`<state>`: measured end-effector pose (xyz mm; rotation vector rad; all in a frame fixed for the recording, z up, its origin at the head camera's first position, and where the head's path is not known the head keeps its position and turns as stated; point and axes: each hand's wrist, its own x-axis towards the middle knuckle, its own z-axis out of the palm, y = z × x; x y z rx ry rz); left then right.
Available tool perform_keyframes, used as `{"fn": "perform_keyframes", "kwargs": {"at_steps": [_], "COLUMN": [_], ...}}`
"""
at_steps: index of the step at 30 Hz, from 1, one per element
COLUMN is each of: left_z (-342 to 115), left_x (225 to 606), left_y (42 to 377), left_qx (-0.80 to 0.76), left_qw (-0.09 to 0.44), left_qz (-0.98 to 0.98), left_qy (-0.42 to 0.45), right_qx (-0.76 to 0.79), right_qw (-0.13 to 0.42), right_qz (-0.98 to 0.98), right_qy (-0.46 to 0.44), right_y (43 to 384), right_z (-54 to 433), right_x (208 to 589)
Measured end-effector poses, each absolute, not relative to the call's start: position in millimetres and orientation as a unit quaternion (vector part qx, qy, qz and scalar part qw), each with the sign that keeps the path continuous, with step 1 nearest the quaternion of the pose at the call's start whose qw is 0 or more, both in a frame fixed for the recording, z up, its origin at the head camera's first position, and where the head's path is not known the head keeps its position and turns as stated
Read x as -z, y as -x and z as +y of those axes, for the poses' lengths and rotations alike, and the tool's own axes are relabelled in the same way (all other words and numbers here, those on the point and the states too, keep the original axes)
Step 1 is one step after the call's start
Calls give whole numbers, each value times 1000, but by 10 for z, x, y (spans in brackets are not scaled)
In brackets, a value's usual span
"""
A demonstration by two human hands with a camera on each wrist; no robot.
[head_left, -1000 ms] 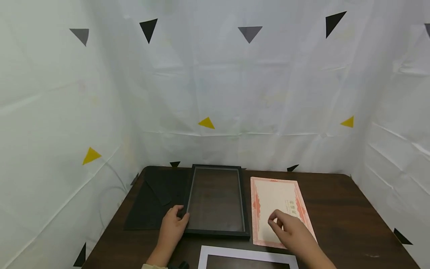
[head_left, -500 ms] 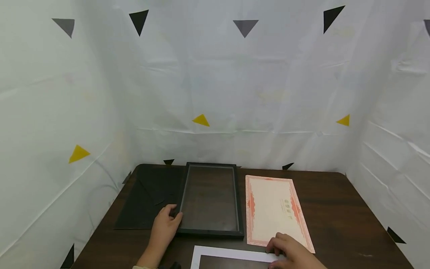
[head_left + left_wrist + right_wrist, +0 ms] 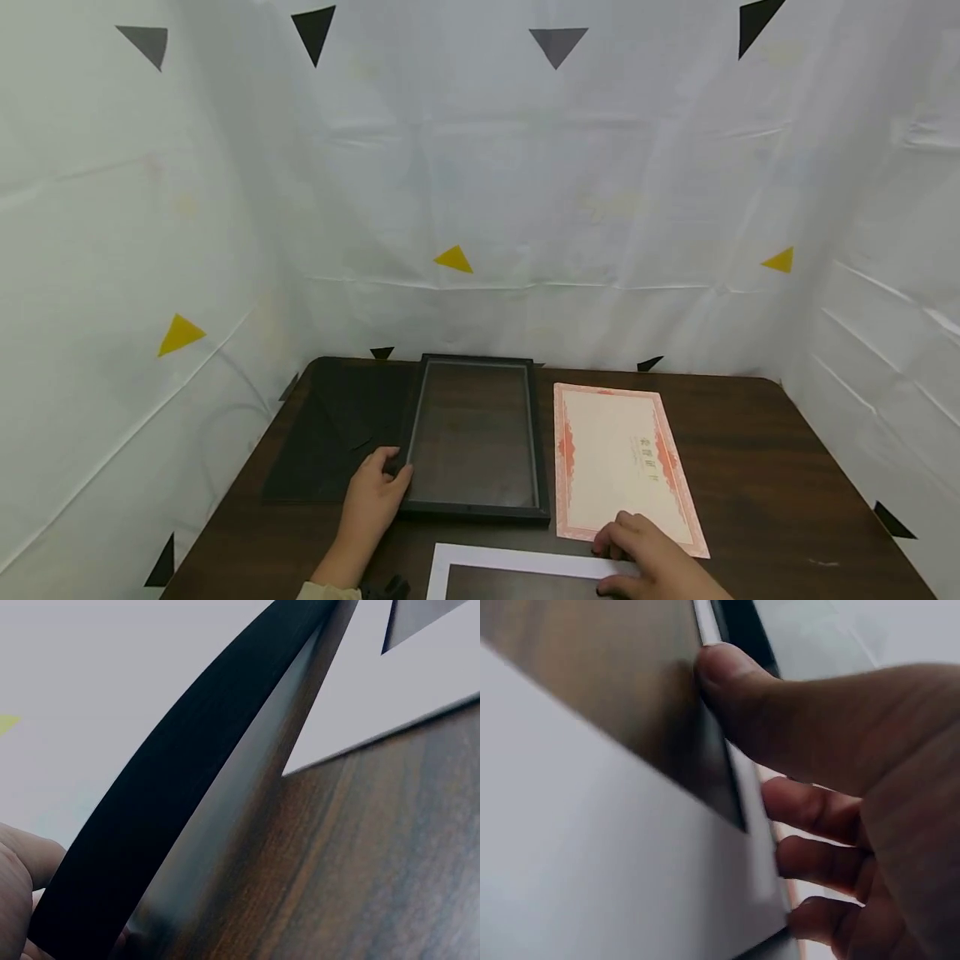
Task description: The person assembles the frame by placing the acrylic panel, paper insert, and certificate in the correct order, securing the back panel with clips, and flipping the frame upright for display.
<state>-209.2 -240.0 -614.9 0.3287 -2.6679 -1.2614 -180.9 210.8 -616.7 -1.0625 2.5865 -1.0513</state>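
My left hand (image 3: pixel 371 493) holds the near left side of a black picture frame (image 3: pixel 480 509) that lies on the dark wooden table. In the left wrist view its fingers (image 3: pixel 34 859) curl round the end of the black frame edge. Nearer to me lies a white picture mat (image 3: pixel 517 561), partly cut off by the bottom of the head view. The right hand (image 3: pixel 651 560) pinches the mat's far right part. From the right wrist, the thumb (image 3: pixel 731 671) is over the mat's border, and the bent fingers (image 3: pixel 817 859) meet its outer edge.
A cream certificate with a red border (image 3: pixel 603 454) lies right of the frame, just beyond the right hand. On the left a black backing board (image 3: pixel 322 450) lies against the frame. White sheeting (image 3: pixel 487 192) with black and yellow triangles hangs behind the table (image 3: pixel 780 492).
My right hand has come down and toward me from over the certificate and taken hold of the white mat. The left hand keeps its grip on the frame. The head view has shifted slightly.
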Motion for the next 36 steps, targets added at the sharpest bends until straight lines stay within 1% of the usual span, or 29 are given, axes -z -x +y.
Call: {"fn": "perform_keyframes", "kwargs": {"at_steps": [3,8,10,12,14,17,19,21,23,26,31,33,36], "left_z": [-2391,-2386,-2388,-2393,-2395,-2397,-2398,-2400,-2401,-2399,-2403,-2405,-2407], "left_x": [6146,6133,6125,6120,6116,6125,6138,6145,6148,6154,6162,6159,6153], "left_y": [2106,2105,2099,2091,2084,2083,2087,2085,2082,2072,2069,2072,2083], "left_qx": [424,422,425,428,431,431,429,428,427,425,425,426,429], "left_qw": [85,85,83,82,81,85,89,91,90,86,87,89,91], "left_qz": [-895,-896,-894,-893,-891,-891,-892,-893,-893,-894,-894,-894,-893], "left_qy": [-108,-112,-114,-115,-115,-113,-110,-109,-111,-113,-109,-105,-97], "right_qx": [344,313,301,301,318,351,371,389,399,424,482,505,553], "right_qw": [43,-56,-82,-66,-14,79,118,146,153,178,217,207,172], "right_qz": [860,844,840,841,844,849,844,836,827,811,783,774,754], "right_qy": [374,432,445,445,432,388,368,358,366,361,329,320,310], "right_y": [1795,1783,1784,1784,1780,1778,1779,1780,1779,1771,1724,1704,1685], "right_z": [2081,2034,2028,2032,2047,2069,2075,2079,2082,2091,2101,2099,2109], "right_x": [6237,6278,6258,6220,6173,6104,6078,6067,6071,6063,6013,5984,5941]}}
